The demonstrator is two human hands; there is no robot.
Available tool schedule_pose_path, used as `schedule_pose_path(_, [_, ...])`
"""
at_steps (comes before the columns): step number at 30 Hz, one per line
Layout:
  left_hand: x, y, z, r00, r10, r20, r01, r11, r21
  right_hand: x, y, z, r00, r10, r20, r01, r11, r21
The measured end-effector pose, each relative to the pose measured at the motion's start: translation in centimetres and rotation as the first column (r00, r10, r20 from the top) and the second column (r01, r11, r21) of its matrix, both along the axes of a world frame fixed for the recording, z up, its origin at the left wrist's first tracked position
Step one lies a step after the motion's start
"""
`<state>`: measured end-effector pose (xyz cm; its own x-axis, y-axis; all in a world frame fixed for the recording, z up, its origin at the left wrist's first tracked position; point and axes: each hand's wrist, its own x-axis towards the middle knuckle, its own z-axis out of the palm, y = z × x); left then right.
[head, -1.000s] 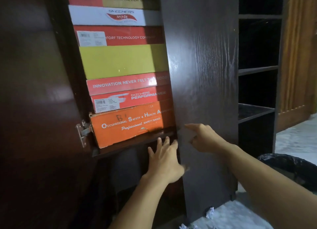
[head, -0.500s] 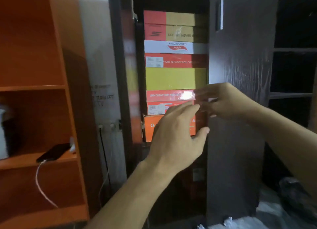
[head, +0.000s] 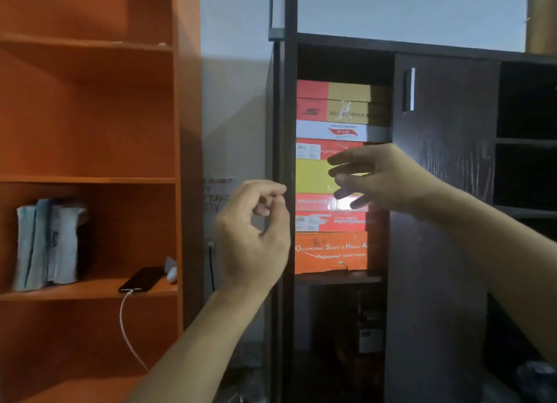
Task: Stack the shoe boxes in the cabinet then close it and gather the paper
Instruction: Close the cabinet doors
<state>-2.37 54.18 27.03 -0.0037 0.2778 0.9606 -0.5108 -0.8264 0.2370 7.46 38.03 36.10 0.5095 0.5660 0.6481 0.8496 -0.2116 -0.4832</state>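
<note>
Orange, red, yellow and white shoe boxes (head: 331,191) sit stacked on a shelf inside the dark cabinet (head: 440,191), its left door (head: 286,131) edge-on. Before them, the right hand (head: 382,179) spreads loose, holding nothing; the left hand (head: 256,233) curls empty. Beside, an orange bookcase (head: 90,101) holds papers (head: 48,242) and a phone (head: 141,279).

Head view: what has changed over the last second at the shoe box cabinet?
The camera pulled back and panned left. Both hands rose from the shelf edge: the left hand now hangs curled beside the open left door, holding nothing; the right hand spreads in front of the boxes. The stack of shoe boxes and the closed right door are unchanged.
</note>
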Motion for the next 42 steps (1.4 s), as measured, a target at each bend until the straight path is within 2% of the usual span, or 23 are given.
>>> schedule_pose_path(3, [0.3, 1.5, -0.6, 0.971, -0.141, -0.194, 0.097, 0.971, -0.219, -1.3, 1.1, 0.0, 0.998, 0.024, 0.054, -0.024, 1.000, 0.006])
schedule_pose_path(6, [1.5, 2.9, -2.0, 0.849, -0.349, -0.396, 0.201, 0.908, -0.368, -2.2, 2.2, -0.1, 0.994, 0.043, 0.102, -0.045, 0.999, 0.024])
schedule_pose_path(11, [3.6, 3.3, -3.5, 0.729, -0.556, -0.399, 0.342, 0.801, -0.491, -2.3, 3.2, -0.9, 0.984, 0.026, 0.179, -0.030, 0.999, 0.024])
schedule_pose_path(16, [7.1, 1.5, -4.4, 0.668, -0.601, -0.438, 0.392, 0.785, -0.480, -0.4, 1.0, -2.3, 0.996, -0.022, 0.087, 0.014, 0.996, 0.089])
schedule_pose_path(20, [10.8, 0.1, -5.9, 0.685, -0.462, -0.564, 0.346, 0.887, -0.305, 2.2, -2.0, -4.3, 0.995, -0.104, -0.005, 0.104, 0.992, 0.066])
schedule_pose_path(24, [14.8, -0.6, -7.8, 0.700, -0.149, -0.698, 0.228, 0.973, 0.020, 6.5, -5.0, -6.4, 0.964, -0.229, -0.134, 0.239, 0.969, 0.062])
schedule_pose_path(26, [16.9, -0.5, -8.6, 0.687, 0.078, -0.723, 0.123, 0.967, 0.222, 9.1, -5.8, -7.3, 0.925, -0.330, -0.186, 0.354, 0.928, 0.113])
schedule_pose_path(29, [19.6, -0.4, -9.3, 0.611, 0.376, -0.697, -0.029, 0.890, 0.455, 13.3, -6.0, -8.5, 0.844, -0.504, -0.183, 0.533, 0.826, 0.183])
schedule_pose_path(34, [23.5, 0.2, -9.7, 0.542, 0.507, -0.671, -0.069, 0.822, 0.565, 19.7, -4.9, -9.3, 0.798, -0.542, -0.263, 0.597, 0.771, 0.223])
schedule_pose_path(42, [27.8, 0.3, -10.1, 0.495, 0.615, -0.613, -0.203, 0.768, 0.607, 24.8, -2.4, -9.1, 0.775, -0.533, -0.341, 0.620, 0.748, 0.240])
